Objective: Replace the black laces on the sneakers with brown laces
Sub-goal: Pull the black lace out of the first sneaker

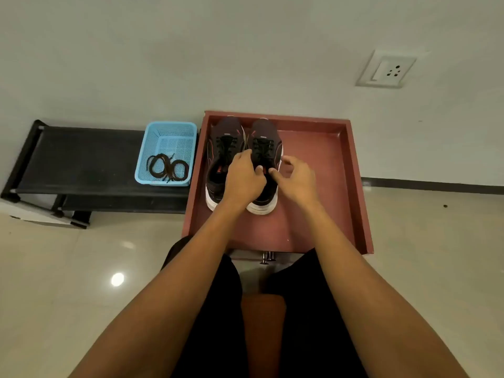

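Two black sneakers with red trim and white soles stand side by side, toes to the wall, on a red-brown tray [324, 186]. Both the left sneaker [218, 148] and the right sneaker [266, 143] carry black laces [261, 147]. My left hand [244, 177] grips the right sneaker at its collar, fingers curled over its inner side and thumb on the tongue. My right hand [297, 177] hovers at that shoe's outer side, fingers loosely curled and thumb tip touching the lace area. Coiled brown laces [167, 167] lie in a blue basket [152, 137].
The basket sits on a low black bench [81, 159] left of the tray, against a white wall with a socket plate [387, 69]. My knees in dark shorts are below, over a glossy tiled floor [68, 268].
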{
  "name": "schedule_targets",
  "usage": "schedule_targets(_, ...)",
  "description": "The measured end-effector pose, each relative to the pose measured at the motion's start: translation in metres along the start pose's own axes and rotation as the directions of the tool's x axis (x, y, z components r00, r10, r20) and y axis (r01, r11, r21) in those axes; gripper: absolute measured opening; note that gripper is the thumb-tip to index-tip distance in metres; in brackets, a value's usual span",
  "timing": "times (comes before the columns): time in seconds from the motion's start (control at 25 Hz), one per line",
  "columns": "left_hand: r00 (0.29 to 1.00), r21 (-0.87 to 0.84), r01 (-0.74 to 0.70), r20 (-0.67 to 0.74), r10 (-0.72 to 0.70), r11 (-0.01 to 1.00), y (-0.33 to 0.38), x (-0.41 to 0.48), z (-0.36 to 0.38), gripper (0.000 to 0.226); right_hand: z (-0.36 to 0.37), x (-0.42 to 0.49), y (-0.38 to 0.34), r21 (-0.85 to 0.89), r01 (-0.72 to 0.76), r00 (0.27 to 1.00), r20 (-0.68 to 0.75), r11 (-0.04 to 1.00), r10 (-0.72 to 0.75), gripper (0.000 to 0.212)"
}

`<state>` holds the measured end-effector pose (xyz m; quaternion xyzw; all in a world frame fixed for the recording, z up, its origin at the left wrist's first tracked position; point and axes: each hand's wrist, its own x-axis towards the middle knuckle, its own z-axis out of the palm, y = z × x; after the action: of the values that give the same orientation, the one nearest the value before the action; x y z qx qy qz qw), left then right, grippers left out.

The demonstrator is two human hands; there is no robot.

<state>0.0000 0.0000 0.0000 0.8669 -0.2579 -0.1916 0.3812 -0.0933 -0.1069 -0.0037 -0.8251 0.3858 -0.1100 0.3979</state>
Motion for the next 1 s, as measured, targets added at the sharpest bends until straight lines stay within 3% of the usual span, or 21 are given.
schedule_targets(0.12,0.998,0.013,0.062,-0.008,-0.061,0.998,-0.005,0.012,0.012,0.049,0.009,0.011,0.005,0.023,-0.017,1.0,0.012,1.0,0.016,0.041)
schedule_targets(0.28,0.998,0.031,0.024,-0.063,-0.022,0.999,-0.014,0.011,0.025,0.043,0.015,0.013,0.013,0.075,-0.006,1.0,0.029,0.997,0.004,0.031)
schedule_targets(0.76,1.0,0.092,0.015,-0.023,-0.013,0.996,-0.013,-0.018,0.023,0.037,-0.004,-0.013,0.017,-0.042,-0.009,0.996,0.085,0.999,0.013,0.033)
schedule_targets(1.0,0.999,0.01,0.039,-0.028,-0.039,0.999,-0.015,-0.051,0.02,0.032,-0.008,-0.044,0.027,-0.074,-0.062,0.99,0.121,0.995,0.071,0.033)
